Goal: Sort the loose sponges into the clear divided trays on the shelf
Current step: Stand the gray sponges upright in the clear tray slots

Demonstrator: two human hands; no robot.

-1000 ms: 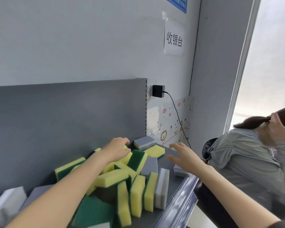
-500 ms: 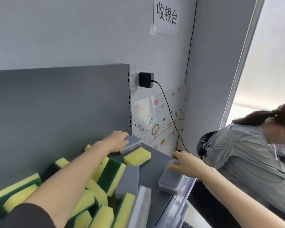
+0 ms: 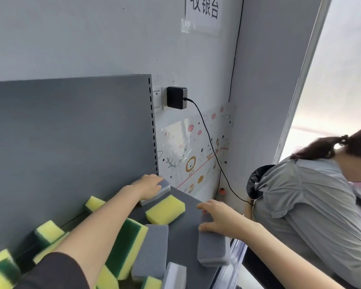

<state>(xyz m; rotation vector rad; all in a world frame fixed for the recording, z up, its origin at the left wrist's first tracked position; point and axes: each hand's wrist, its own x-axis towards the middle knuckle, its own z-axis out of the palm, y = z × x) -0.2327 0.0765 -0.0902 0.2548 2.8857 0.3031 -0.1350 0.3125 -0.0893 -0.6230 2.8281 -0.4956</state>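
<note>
Loose sponges lie scattered on the grey shelf [image 3: 183,224]. My left hand [image 3: 149,187] rests on a grey-and-white sponge [image 3: 165,188] at the back corner, fingers closed over its top. My right hand [image 3: 219,219] presses on a grey sponge [image 3: 213,250] by the shelf's front edge, thumb at its side. Between them lies a yellow sponge [image 3: 165,209]. Another grey sponge [image 3: 152,250] and a green-and-yellow sponge [image 3: 129,238] lie beside my left forearm. A clear plastic rail [image 3: 237,259] runs along the front edge; no divided tray shows fully.
Several yellow-green sponges [image 3: 48,231] pile at the left. A grey back panel [image 3: 71,132] stands behind the shelf. A black charger [image 3: 176,98] and its cable hang on the wall. Another person in a grey top [image 3: 313,215] bends close at the right.
The view has shifted right and closer. My left hand stays on the grey-and-white sponge at the back corner. My right hand has settled more firmly on the grey sponge at the front edge.
</note>
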